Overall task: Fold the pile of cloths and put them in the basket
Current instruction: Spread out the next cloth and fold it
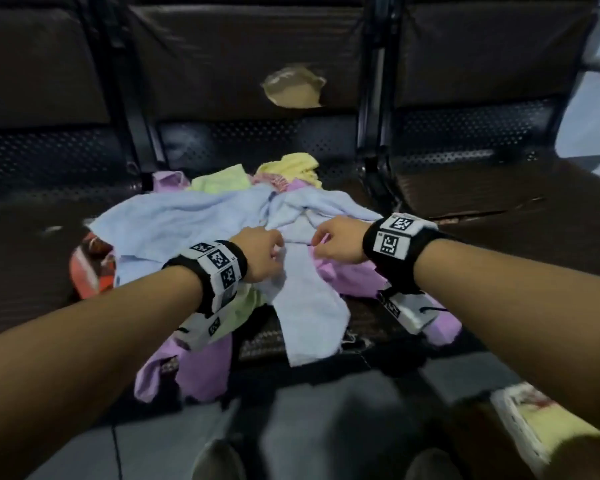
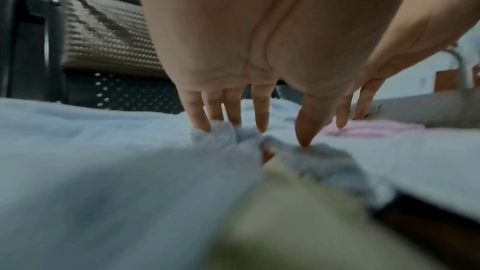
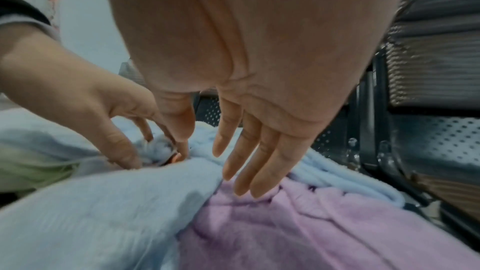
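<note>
Both hands meet over the cloth pile (image 1: 243, 237) on the perforated metal bench (image 1: 465, 161). Left hand (image 1: 262, 252) pinches a bunched fold of the fluffy pale-blue cloth (image 2: 103, 161). Right hand (image 1: 340, 242) hovers, fingers (image 3: 249, 163) straight and loosely spread above the pink cloth (image 3: 311, 233); only the wrist views show this. A basket (image 1: 87, 268) peeks out, mostly hidden, at the pile's left.

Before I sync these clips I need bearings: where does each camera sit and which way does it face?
Head: worn on the head, looking down at the cloth pile on the seat; both forearms, left hand and right hand show.
Left wrist: looks along the left palm at fingers pinching the blue cloth.
Right wrist: looks along the right palm, fingers straight over the pink cloth.
Shared: both wrist views show the blue cloth.
</note>
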### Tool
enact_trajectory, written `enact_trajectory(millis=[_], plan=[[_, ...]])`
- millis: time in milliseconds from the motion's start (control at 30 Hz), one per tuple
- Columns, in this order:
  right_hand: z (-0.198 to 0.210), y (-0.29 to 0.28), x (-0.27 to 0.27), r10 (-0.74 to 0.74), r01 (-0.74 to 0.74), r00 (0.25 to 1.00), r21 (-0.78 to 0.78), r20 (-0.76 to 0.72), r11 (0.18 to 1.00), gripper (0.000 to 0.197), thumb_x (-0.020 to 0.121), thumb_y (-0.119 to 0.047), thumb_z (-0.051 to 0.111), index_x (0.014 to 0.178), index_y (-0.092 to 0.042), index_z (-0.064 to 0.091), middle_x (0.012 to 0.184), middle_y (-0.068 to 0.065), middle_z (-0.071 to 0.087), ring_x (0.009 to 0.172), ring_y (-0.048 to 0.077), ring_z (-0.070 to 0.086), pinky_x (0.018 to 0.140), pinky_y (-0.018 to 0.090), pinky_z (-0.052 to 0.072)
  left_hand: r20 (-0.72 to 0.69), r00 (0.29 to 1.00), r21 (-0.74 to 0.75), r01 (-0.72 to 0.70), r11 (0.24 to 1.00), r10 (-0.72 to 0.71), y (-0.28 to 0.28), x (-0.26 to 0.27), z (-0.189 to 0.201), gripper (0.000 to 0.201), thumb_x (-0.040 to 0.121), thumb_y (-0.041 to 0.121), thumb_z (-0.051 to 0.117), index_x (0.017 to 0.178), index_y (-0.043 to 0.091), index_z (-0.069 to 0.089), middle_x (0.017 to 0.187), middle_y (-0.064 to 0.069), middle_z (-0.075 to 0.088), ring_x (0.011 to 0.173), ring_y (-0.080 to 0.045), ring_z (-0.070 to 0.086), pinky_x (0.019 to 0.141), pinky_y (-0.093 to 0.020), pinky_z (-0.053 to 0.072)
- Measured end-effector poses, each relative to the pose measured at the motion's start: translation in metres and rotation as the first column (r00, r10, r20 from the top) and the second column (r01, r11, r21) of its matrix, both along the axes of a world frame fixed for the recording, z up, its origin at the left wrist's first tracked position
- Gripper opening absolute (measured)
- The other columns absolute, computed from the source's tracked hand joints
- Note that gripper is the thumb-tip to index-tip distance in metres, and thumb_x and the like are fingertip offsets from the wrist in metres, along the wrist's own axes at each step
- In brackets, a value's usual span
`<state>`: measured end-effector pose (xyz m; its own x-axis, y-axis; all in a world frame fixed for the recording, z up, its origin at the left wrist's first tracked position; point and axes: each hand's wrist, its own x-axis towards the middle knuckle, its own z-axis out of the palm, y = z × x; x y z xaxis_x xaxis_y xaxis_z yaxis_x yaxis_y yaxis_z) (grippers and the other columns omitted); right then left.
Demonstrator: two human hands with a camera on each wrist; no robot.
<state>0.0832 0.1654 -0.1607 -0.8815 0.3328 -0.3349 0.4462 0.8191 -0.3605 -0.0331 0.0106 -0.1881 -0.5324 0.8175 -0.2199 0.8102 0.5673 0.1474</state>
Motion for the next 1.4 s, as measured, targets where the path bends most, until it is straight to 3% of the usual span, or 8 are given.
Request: enact_trajectory(millis=[167,400,600,700,800,900,1167,1400], plan=[[-0.042,-0.015,-0.027,0.01,-0.015,0.996,0.049,0.09,0.999,0.046,0.087,-0.042,0.063,0.126,-0.017,0.058,0.119,0.005,0.066,0.107,0.027,0.063,0.095,0.039,0.051,-0.134,0.975,-0.021,-0.183,0.983,0.179,-0.016,-0.023,-0.018,0.07,0.078,0.053,0.069,0.135,0.025,0.04,0.141,-0.012,0.036,0.13,-0.037,0.035,0.099,-0.049,0.041],[-0.034,-0.011,-0.04,-0.072,0.076,0.995,0.059,-0.071,0.995,0.016,0.087,-0.035,0.059,0.097,-0.023,0.064,0.1,0.004,0.071,0.091,0.024,0.066,0.084,0.038,0.055,0.066,0.927,0.166,-0.375,0.912,0.369,-0.017,-0.039,-0.006,0.031,0.092,0.039,0.057,0.095,0.008,0.057,0.107,-0.018,0.065,0.086,-0.033,0.057,0.069,-0.032,0.04],[-0.026,-0.029,-0.05,0.032,-0.076,0.94,-0.119,-0.338,0.99,0.074,0.078,-0.024,0.075,0.144,-0.018,0.041,0.123,0.011,0.064,0.105,0.023,0.063,0.094,0.036,0.05,0.418,0.896,0.459,-0.35,0.817,0.149,-0.006,-0.019,0.012,0.033,0.08,0.027,0.077,0.096,0.008,0.055,0.086,-0.005,0.06,0.079,-0.02,0.058,0.065,-0.033,0.042],[-0.019,-0.032,-0.051,0.158,-0.18,0.925,-0.033,-0.344,0.983,0.046,0.088,-0.013,0.07,0.132,-0.007,0.058,0.127,0.014,0.063,0.109,0.019,0.058,0.091,0.015,0.038,0.593,0.805,0.52,-0.38,0.765,-0.003,-0.003,-0.007,0.027,0.027,0.072,0.012,0.074,0.086,0.014,0.051,0.077,-0.002,0.059,0.069,-0.012,0.056,0.057,-0.025,0.048],[-0.011,-0.026,-0.04,0.057,-0.143,0.927,-0.21,-0.371,0.967,0.032,0.082,-0.018,0.076,0.112,-0.008,0.068,0.105,0.011,0.072,0.091,0.021,0.065,0.078,0.032,0.051,0.649,0.761,0.53,-0.438,0.726,-0.015,0.0,-0.007,0.037,0.033,0.069,0.002,0.07,0.08,0.017,0.043,0.074,-0.003,0.052,0.068,-0.013,0.047,0.052,-0.023,0.041],[-0.005,-0.013,-0.03,-0.044,-0.058,0.925,-0.255,-0.378,0.965,0.013,0.09,-0.025,0.063,0.092,-0.014,0.069,0.088,0.008,0.071,0.08,0.023,0.063,0.072,0.036,0.053,0.464,0.884,0.532,-0.325,0.782,0.053,0.001,-0.01,0.042,0.031,0.072,0.013,0.071,0.093,0.013,0.047,0.084,-0.009,0.058,0.076,-0.023,0.052,0.067,-0.033,0.045],[0.027,0.038,0.011,-0.45,0.253,0.644,-0.383,-0.619,0.889,0.017,0.085,-0.022,0.038,0.081,-0.019,0.054,0.088,0.007,0.06,0.085,0.024,0.054,0.082,0.041,0.048,0.189,0.977,0.427,-0.177,0.887,0.104,0.009,-0.01,0.041,0.024,0.099,0.027,0.053,0.085,0.008,0.058,0.079,-0.006,0.056,0.079,-0.027,0.052,0.061,-0.032,0.032],[0.036,0.071,0.051,-0.518,0.374,0.493,-0.367,-0.699,0.852,0.029,0.087,-0.004,0.037,0.094,-0.02,0.061,0.097,0.006,0.068,0.095,0.024,0.062,0.081,0.033,0.049,0.419,0.908,0.665,-0.285,0.69,-0.029,0.063,0.036,0.064,0.04,0.098,0.031,0.057,0.064,0.021,0.039,0.059,0.008,0.039,0.053,-0.003,0.04,0.054,-0.024,0.033]])
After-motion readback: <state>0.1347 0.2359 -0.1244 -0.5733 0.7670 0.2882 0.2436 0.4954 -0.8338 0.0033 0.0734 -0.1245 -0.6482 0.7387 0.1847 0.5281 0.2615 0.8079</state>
